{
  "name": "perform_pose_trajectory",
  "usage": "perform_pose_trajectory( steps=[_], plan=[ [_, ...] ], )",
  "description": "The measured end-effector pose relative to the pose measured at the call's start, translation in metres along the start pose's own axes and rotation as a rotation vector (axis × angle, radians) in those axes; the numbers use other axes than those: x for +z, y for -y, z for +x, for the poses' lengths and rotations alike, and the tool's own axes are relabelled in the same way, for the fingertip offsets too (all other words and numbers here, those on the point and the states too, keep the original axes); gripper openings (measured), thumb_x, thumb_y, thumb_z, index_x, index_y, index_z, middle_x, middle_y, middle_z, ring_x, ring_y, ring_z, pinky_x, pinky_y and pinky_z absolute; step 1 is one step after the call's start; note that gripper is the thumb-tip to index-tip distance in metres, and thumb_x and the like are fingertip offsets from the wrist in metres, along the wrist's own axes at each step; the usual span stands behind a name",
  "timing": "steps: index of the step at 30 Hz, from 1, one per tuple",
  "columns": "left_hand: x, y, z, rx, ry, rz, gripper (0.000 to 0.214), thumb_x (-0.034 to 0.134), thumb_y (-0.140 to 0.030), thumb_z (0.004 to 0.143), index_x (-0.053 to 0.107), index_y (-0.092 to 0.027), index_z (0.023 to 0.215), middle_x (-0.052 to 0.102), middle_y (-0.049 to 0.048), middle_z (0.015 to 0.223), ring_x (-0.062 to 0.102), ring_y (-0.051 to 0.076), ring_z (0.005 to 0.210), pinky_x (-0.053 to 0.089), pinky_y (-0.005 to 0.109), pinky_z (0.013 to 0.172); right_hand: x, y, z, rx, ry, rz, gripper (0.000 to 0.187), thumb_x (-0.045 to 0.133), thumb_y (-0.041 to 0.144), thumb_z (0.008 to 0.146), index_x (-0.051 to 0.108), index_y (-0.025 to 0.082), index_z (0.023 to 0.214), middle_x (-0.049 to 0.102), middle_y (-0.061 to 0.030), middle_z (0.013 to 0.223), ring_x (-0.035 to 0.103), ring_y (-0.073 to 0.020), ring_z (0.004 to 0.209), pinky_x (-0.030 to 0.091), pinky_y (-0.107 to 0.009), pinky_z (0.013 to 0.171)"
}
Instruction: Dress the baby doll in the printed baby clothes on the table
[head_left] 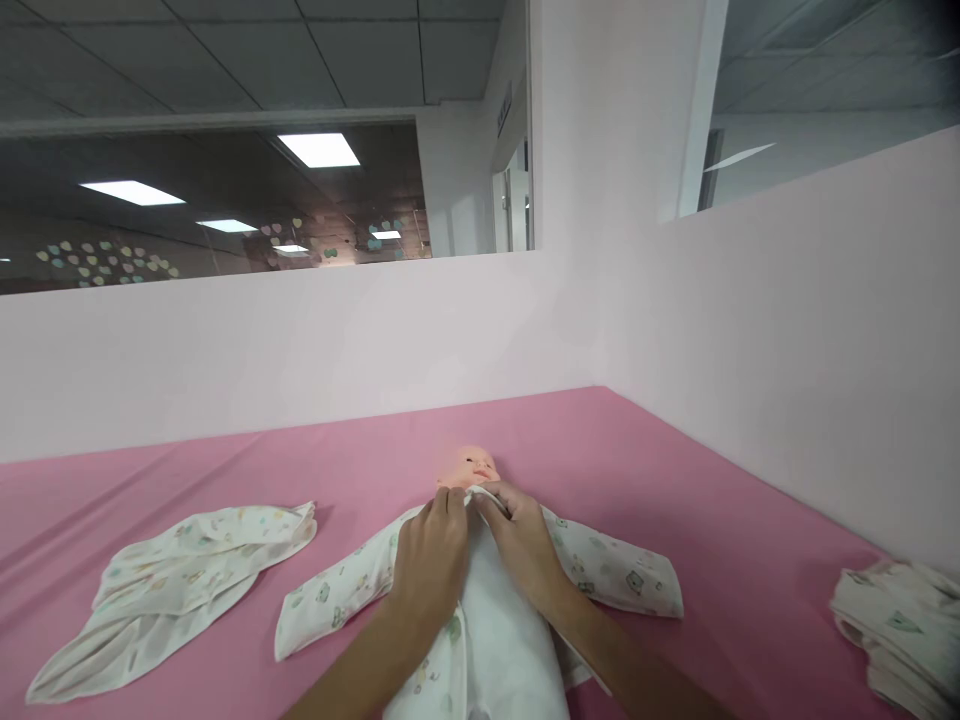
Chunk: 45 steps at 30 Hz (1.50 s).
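Observation:
A baby doll [471,466] lies on its back on the pink sheet [360,455], its head pointing away from me. It wears a white printed baby garment [615,568] whose long sleeves stretch out to both sides. At the neckline, just below the doll's chin, my left hand [435,545] pinches the collar edge. My right hand [521,540] grips the collar right beside it, fingers bent over the cloth. Plain white cloth [506,640] covers the doll's front between my forearms. The doll's neck and parts of the garment are hidden behind my hands.
To the left, a crumpled printed baby cloth [187,575] is spread on the sheet. At the far right lies a folded printed garment [904,625] against the wall. Pale walls [300,350] border the surface behind and to the right, with windows above.

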<state>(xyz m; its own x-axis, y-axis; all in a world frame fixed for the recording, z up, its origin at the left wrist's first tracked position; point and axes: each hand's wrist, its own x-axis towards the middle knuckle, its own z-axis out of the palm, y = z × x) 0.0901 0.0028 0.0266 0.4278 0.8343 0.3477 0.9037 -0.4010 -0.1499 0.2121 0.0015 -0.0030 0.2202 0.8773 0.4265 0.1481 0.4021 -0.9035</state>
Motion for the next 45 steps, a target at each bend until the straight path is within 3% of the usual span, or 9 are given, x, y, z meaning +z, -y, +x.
perform_pose_trajectory(
  steps=[6, 10, 15, 18, 26, 35, 40, 42, 45],
  plan=[
    [0.006, 0.000, 0.001, 0.054, -0.228, 0.019, 0.027, 0.042, 0.000, 0.085, 0.060, -0.014, 0.098, 0.063, 0.0072, 0.095, 0.061, 0.023, 0.086, 0.049, 0.034, 0.071, 0.001, 0.008, -0.011, -0.013, -0.002, -0.080, 0.020, 0.046, 0.025, 0.087, 0.062, 0.020, 0.076, 0.064, 0.0012, 0.074, 0.059, -0.0172, 0.078, 0.044, -0.028, 0.074],
    [0.010, 0.003, 0.001, 0.122, -0.290, 0.017, 0.022, 0.045, 0.001, 0.082, 0.060, -0.014, 0.089, 0.064, 0.0064, 0.081, 0.060, 0.025, 0.079, 0.048, 0.040, 0.075, 0.002, 0.011, -0.015, 0.004, -0.012, -0.120, 0.019, 0.047, 0.026, 0.088, 0.065, 0.020, 0.086, 0.070, -0.0022, 0.088, 0.061, -0.0185, 0.082, 0.045, -0.030, 0.076],
    [0.014, 0.004, 0.001, 0.154, -0.388, -0.019, 0.020, 0.044, 0.001, 0.081, 0.056, -0.015, 0.083, 0.061, 0.0055, 0.072, 0.058, 0.024, 0.072, 0.046, 0.037, 0.070, 0.003, 0.011, -0.016, -0.017, 0.002, -0.145, 0.024, 0.045, 0.024, 0.088, 0.067, 0.020, 0.096, 0.071, -0.0056, 0.101, 0.062, -0.0205, 0.095, 0.045, -0.032, 0.085],
    [0.017, 0.003, 0.002, 0.156, -0.361, -0.110, 0.020, 0.042, 0.000, 0.083, 0.053, -0.016, 0.085, 0.061, 0.0048, 0.073, 0.057, 0.023, 0.073, 0.045, 0.035, 0.070, 0.002, 0.010, -0.018, -0.019, -0.001, -0.135, 0.024, 0.046, 0.024, 0.088, 0.067, 0.020, 0.099, 0.070, -0.0062, 0.105, 0.061, -0.0206, 0.099, 0.045, -0.033, 0.087],
    [0.009, 0.001, 0.004, -0.022, -0.134, -0.587, 0.016, 0.040, -0.009, 0.085, 0.050, -0.021, 0.089, 0.063, 0.0024, 0.091, 0.057, 0.020, 0.087, 0.043, 0.033, 0.075, -0.003, 0.010, -0.020, 0.016, -0.019, -0.074, 0.028, 0.044, 0.026, 0.089, 0.069, 0.019, 0.099, 0.071, -0.0054, 0.098, 0.063, -0.0196, 0.090, 0.046, -0.031, 0.080],
    [0.002, 0.001, 0.006, -0.136, -0.124, -0.769, 0.011, 0.041, -0.016, 0.084, 0.050, -0.021, 0.088, 0.061, 0.0006, 0.089, 0.055, 0.020, 0.087, 0.042, 0.034, 0.076, -0.005, 0.012, -0.021, 0.073, -0.063, -0.020, 0.030, 0.045, 0.028, 0.088, 0.070, 0.019, 0.103, 0.071, -0.0047, 0.094, 0.062, -0.0191, 0.085, 0.046, -0.030, 0.077],
    [0.010, 0.009, 0.008, -0.132, -0.170, -0.635, 0.020, 0.036, -0.021, 0.093, 0.053, -0.019, 0.102, 0.063, 0.0058, 0.104, 0.055, 0.022, 0.099, 0.043, 0.036, 0.084, -0.006, 0.010, -0.022, 0.064, -0.074, -0.012, 0.030, 0.045, 0.029, 0.089, 0.070, 0.019, 0.101, 0.071, -0.0039, 0.092, 0.059, -0.0171, 0.076, 0.045, -0.029, 0.073],
    [0.010, 0.014, 0.008, -0.064, -0.177, -0.404, 0.024, 0.035, -0.014, 0.092, 0.054, -0.015, 0.107, 0.062, 0.0103, 0.108, 0.054, 0.025, 0.103, 0.042, 0.038, 0.087, -0.007, 0.010, -0.022, 0.062, -0.072, -0.013, 0.029, 0.045, 0.029, 0.089, 0.069, 0.018, 0.101, 0.070, -0.0042, 0.093, 0.059, -0.0174, 0.078, 0.045, -0.029, 0.073],
    [0.000, 0.020, 0.007, 0.025, -0.070, 0.026, 0.033, 0.034, 0.004, 0.079, 0.060, -0.012, 0.092, 0.062, 0.0143, 0.096, 0.055, 0.029, 0.092, 0.041, 0.041, 0.080, -0.007, 0.010, -0.023, 0.063, -0.072, -0.026, 0.029, 0.044, 0.028, 0.089, 0.069, 0.019, 0.100, 0.070, -0.0044, 0.093, 0.061, -0.0184, 0.081, 0.045, -0.030, 0.075]
  ],
)
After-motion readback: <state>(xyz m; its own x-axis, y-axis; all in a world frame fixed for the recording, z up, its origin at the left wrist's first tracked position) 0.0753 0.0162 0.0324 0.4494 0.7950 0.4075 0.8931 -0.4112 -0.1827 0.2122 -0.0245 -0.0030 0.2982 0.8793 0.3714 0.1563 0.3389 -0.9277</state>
